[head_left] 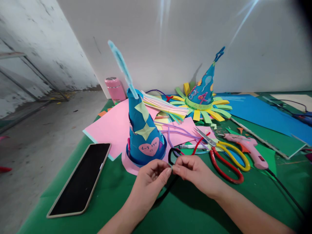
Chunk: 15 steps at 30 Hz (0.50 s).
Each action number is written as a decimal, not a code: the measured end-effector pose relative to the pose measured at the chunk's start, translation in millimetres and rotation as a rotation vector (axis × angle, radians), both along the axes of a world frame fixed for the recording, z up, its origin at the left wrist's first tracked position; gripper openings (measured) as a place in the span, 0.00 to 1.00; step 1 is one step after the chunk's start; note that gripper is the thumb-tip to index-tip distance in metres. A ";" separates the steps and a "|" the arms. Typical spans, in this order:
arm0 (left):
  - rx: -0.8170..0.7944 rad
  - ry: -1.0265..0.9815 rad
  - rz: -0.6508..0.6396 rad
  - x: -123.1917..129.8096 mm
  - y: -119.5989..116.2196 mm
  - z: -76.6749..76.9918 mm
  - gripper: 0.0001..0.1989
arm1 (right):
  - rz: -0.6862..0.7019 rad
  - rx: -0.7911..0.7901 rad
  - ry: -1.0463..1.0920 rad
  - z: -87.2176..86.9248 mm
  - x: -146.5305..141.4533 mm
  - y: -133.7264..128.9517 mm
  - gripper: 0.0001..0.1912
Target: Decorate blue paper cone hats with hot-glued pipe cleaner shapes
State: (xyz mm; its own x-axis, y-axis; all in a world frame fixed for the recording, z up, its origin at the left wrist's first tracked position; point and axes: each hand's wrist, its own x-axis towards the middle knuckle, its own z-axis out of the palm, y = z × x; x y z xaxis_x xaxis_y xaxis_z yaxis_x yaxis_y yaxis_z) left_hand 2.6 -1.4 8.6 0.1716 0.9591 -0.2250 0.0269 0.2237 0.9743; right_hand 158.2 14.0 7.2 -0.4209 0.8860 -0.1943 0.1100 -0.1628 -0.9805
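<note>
A black pipe cleaner (170,156) is bent into a loop between my two hands, with a dark tail below. My left hand (147,183) pinches it between thumb and forefinger. From the other side, my right hand (196,170) pinches it too, the fingertips of both hands nearly meeting and hiding the join. Just beyond them stands a blue paper cone hat (136,126) with pale green stars, a pink heart with writing and a light blue pipe cleaner (120,65) rising from its tip.
A phone (80,178) lies at left. Right of my hands are scissors (227,156) and a pink glue gun (253,146) with a cord. Behind are a second cone hat (201,89), paper strips (165,105), pink paper (104,122), blue sheet (258,112) and pink bottle (115,89).
</note>
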 end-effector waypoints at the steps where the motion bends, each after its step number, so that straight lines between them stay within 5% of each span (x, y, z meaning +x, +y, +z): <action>1: 0.036 0.049 -0.029 0.6 -0.8 0.8 0.07 | -0.042 -0.006 0.023 0.1 -0.1 0.7 0.15; 6: 0.222 0.309 -0.133 4.3 -5.6 -1.3 0.04 | -0.130 -0.070 0.112 -0.8 -0.9 2.9 0.15; 15: 0.507 0.479 -0.245 -0.4 -5.8 -3.0 0.09 | -0.018 0.010 0.062 -0.8 3.1 5.3 0.15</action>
